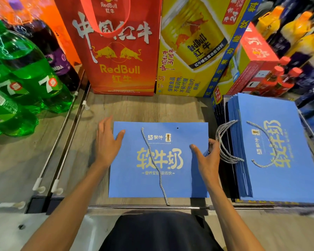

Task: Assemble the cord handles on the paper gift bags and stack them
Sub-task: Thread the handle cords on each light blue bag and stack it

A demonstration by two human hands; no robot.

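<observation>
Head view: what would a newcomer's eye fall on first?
The flat blue paper gift bag at centre, a twisted white cord trailing across it, with the left hand and right hand at its side edges. Behind stands a red Red Bull carrier bag; at right lies a stack of finished blue bags.

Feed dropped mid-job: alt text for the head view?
A flat blue paper gift bag lies on a wooden shelf, left hand resting on its upper left corner, right hand pinching its right edge. A twisted striped cord trails loose down its face. Blue bags with cords are stacked to its right.
</observation>
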